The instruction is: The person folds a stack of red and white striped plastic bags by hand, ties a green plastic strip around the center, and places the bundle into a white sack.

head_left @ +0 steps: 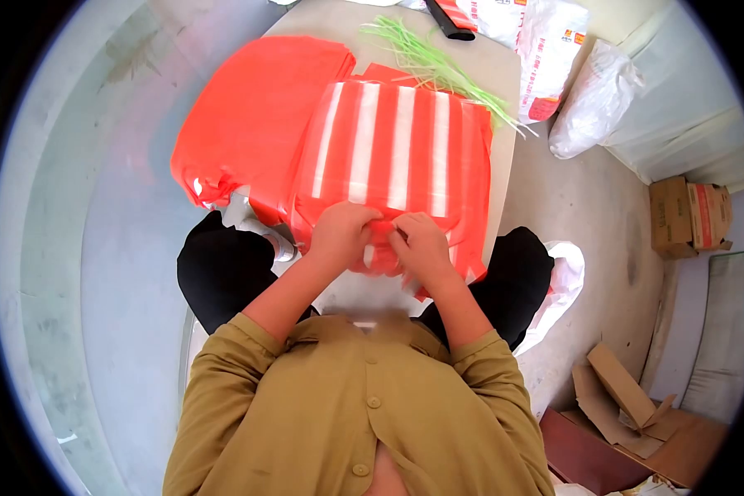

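Note:
A bundle of red plastic with white stripes (399,145) lies on the table in front of me. At its near edge, my left hand (343,236) has its fingers closed on the red plastic. Just to the right, my right hand (422,248) pinches the same edge, its fingertips close to those of my left hand. Some plastic below the hands is blurred. A smooth red plastic pile (260,107) lies against the bundle's left side. Light green strings (442,66) lie along the bundle's far edge.
The beige table (504,165) has a black-handled object (450,23) at its far edge. White printed sacks (551,50) and a white bag (595,99) are at the back right. Cardboard boxes (688,217) stand farther right, with an opened carton (616,397) at the lower right.

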Demonstrator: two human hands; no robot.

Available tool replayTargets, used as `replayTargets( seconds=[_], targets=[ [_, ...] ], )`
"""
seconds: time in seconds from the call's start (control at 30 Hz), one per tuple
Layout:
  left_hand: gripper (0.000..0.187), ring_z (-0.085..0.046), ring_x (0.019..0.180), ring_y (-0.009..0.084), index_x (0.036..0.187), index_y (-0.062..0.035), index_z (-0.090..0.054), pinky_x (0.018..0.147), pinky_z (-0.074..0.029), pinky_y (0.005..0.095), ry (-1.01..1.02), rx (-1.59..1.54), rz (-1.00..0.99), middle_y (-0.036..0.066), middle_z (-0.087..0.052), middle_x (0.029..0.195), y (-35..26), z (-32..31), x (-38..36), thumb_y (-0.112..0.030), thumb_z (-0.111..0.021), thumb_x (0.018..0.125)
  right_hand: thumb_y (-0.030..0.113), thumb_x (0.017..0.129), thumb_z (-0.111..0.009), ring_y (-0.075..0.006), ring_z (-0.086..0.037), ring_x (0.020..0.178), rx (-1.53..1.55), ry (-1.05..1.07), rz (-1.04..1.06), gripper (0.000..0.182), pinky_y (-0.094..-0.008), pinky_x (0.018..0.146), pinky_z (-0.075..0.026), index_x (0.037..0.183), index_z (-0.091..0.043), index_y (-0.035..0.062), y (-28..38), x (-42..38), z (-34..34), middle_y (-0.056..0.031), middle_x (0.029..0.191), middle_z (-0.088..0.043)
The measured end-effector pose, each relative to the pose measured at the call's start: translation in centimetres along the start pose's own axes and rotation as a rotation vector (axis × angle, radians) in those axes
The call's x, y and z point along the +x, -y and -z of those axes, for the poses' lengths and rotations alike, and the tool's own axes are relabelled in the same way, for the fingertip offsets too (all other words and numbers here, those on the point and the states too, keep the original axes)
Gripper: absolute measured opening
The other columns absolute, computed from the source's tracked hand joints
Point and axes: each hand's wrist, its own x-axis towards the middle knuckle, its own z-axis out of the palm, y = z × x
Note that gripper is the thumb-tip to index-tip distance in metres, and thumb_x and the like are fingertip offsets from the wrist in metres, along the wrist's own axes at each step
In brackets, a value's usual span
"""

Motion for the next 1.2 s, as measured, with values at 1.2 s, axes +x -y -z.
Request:
replayTargets(
  seconds=[1.2],
  targets=[
    [0.044, -0.064, 0.105, 0.0323, 0.127, -0.0056, -0.067, 0.091, -0.054, 0.0429, 0.150, 0.228, -0.230, 0.012, -0.068, 0.112, 1.9, 2.3, 0.6, 0.003, -0.063, 0.084, 0.004, 0.076, -0.070, -0.0292, -0.063, 0.102, -0.309, 0.040, 0.365, 0.038, -0.0414, 0.091, -0.054, 0.114, -0.072, 0.0023, -1.0, 2.1, 0.7, -0.0084, 0.115, -0.069]
  ],
)
